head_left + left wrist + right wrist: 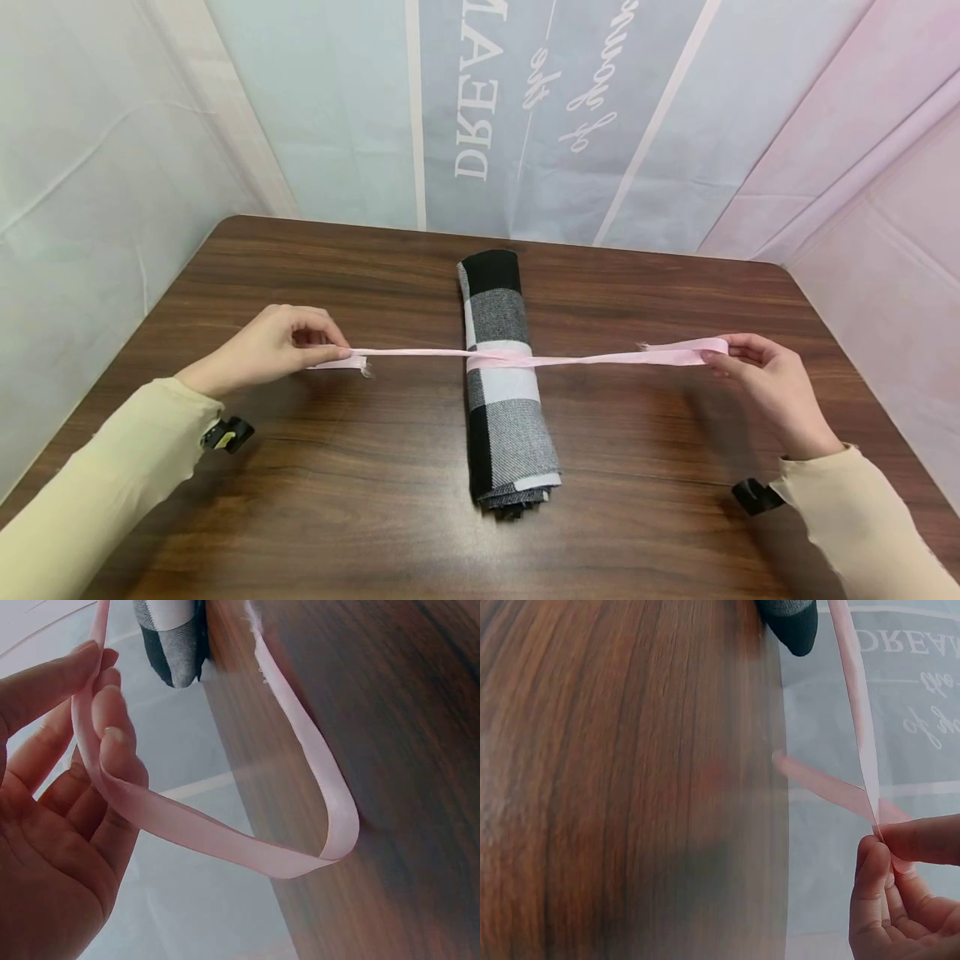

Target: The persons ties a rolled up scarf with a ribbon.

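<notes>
A rolled black, grey and white checked cloth (510, 425) lies lengthwise in the middle of the table. A pink ribbon (592, 360) crosses over the roll and stretches taut to both sides. My left hand (288, 342) pinches one side of it between thumb and fingers, and a loose tail with a frayed end (330, 780) hangs from that hand. On the other side my right hand (772, 383) pinches the ribbon between thumb and forefinger, its short end folded back toward the roll. Whether the ribbon passes under the roll is hidden.
The brown wooden table (360, 517) has its back edge against a hanging printed backdrop (345, 117). Pale sheets hang at the left and right sides. A small black device (756, 497) is strapped at each wrist.
</notes>
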`<action>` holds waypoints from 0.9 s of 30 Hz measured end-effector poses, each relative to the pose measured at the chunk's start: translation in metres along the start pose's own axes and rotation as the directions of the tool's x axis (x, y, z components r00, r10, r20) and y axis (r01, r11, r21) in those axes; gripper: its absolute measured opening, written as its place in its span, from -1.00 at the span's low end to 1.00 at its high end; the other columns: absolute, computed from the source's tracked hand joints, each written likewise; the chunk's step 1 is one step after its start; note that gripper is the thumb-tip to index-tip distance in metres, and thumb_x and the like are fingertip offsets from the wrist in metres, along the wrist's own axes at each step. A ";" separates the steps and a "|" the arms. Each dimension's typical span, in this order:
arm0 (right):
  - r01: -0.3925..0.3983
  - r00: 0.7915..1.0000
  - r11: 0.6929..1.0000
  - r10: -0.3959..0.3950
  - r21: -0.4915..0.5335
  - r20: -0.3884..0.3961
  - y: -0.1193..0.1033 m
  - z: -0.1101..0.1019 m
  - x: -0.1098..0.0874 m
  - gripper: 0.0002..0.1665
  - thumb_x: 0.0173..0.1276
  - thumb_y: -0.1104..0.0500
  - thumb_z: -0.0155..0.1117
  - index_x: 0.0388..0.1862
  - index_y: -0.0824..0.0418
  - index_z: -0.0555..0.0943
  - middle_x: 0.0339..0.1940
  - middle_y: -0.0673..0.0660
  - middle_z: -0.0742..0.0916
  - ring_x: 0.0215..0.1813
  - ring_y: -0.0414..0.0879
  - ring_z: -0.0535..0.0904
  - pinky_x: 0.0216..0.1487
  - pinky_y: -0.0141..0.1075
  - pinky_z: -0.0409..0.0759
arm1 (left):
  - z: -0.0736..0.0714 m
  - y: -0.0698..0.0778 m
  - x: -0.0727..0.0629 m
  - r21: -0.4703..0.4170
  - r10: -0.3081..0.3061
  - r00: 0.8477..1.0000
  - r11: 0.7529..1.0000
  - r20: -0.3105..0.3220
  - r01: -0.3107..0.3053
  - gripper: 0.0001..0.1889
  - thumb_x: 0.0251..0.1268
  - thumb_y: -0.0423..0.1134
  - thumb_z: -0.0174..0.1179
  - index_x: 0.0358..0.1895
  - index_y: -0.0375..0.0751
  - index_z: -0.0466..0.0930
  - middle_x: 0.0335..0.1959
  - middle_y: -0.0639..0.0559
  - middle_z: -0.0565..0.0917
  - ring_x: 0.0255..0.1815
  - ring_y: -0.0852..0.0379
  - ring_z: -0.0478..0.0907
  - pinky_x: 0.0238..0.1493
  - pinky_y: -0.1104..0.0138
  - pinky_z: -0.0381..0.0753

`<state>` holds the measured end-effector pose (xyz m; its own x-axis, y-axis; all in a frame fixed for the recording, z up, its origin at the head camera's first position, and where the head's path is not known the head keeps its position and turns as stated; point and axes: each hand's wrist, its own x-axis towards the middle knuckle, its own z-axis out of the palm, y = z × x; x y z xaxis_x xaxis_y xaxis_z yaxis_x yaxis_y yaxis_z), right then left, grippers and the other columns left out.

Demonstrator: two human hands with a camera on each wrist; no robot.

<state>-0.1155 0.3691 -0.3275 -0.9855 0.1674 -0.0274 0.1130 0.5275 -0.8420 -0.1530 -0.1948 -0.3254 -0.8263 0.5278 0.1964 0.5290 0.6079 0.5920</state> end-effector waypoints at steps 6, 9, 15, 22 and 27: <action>-0.025 1.000 1.000 0.025 -0.011 0.002 0.004 -0.003 0.001 -0.82 0.26 0.12 0.37 -0.22 0.01 0.54 -0.48 -0.32 0.67 -0.43 -0.41 0.63 -0.42 -0.51 0.58 | 0.003 -0.004 -0.001 0.004 0.013 1.000 1.000 0.014 -0.013 -0.93 0.13 -0.24 0.37 -0.45 0.03 0.71 -0.55 0.32 0.58 -0.59 0.36 0.33 -0.56 0.44 0.36; -0.035 0.999 0.999 0.035 -0.027 -0.002 0.005 -0.003 0.002 -0.80 0.25 0.11 0.38 -0.21 0.05 0.54 -0.50 -0.33 0.67 -0.44 -0.41 0.63 -0.42 -0.51 0.57 | 0.004 -0.005 -0.002 0.015 0.023 1.000 1.000 0.016 -0.024 -0.90 0.13 -0.27 0.37 -0.46 0.05 0.70 -0.53 0.32 0.58 -0.58 0.37 0.33 -0.55 0.44 0.37; -0.031 1.000 0.987 0.030 -0.156 -0.010 0.007 -0.002 0.000 -0.55 0.27 0.07 0.36 -0.03 0.36 0.51 -0.54 -0.36 0.65 -0.45 -0.43 0.61 -0.44 -0.48 0.55 | 0.005 -0.008 -0.005 0.020 0.041 0.998 0.999 0.043 -0.042 -0.89 0.12 -0.34 0.36 -0.44 0.00 0.69 -0.49 0.32 0.60 -0.56 0.39 0.34 -0.53 0.43 0.39; -0.039 0.999 0.977 0.036 -0.209 -0.019 0.010 -0.002 -0.001 -0.44 0.26 0.05 0.36 0.03 0.47 0.49 -0.58 -0.36 0.64 -0.48 -0.44 0.59 -0.48 -0.48 0.49 | 0.004 -0.008 -0.005 0.056 0.064 0.997 0.996 0.042 -0.067 -0.88 0.09 -0.35 0.38 -0.45 0.00 0.69 -0.49 0.34 0.60 -0.57 0.41 0.31 -0.55 0.44 0.36; -0.056 0.998 0.972 0.052 -0.228 -0.026 0.011 -0.004 -0.002 -0.39 0.25 0.01 0.37 0.05 0.47 0.50 -0.60 -0.33 0.65 -0.49 -0.40 0.59 -0.50 -0.45 0.48 | 0.003 -0.007 -0.005 0.060 0.094 0.995 0.994 0.042 -0.096 -0.87 0.09 -0.34 0.38 -0.45 0.02 0.69 -0.47 0.35 0.61 -0.55 0.42 0.31 -0.53 0.46 0.35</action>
<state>-0.1118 0.3780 -0.3348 -0.9747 0.2162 -0.0570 0.1944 0.6931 -0.6941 -0.1521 -0.1996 -0.3327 -0.7640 0.6072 0.2180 0.6169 0.5886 0.5225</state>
